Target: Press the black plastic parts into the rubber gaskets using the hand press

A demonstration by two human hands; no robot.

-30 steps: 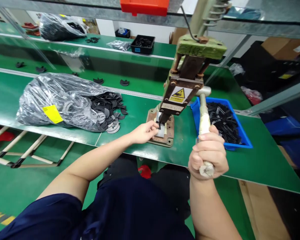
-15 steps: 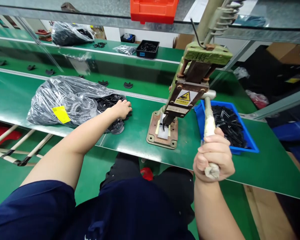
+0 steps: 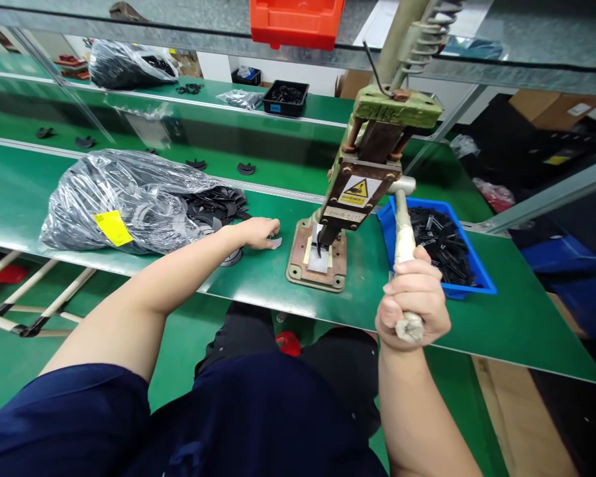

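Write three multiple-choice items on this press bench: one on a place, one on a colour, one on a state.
1. Where does the blue bin stand?
A. right of the press
B. left of the plastic bag
C. on the overhead shelf

2. What colour is the label on the plastic bag?
A. red
B. yellow
C. white

3. What is the right hand doing?
A. lying flat on the table
B. reaching into the bin
C. gripping the press lever

Answers:
1 A, the bin sits just right of the press.
2 B, a yellow label shows on the bag.
3 C, the fingers wrap the lever; the left hand holds a small flat piece.
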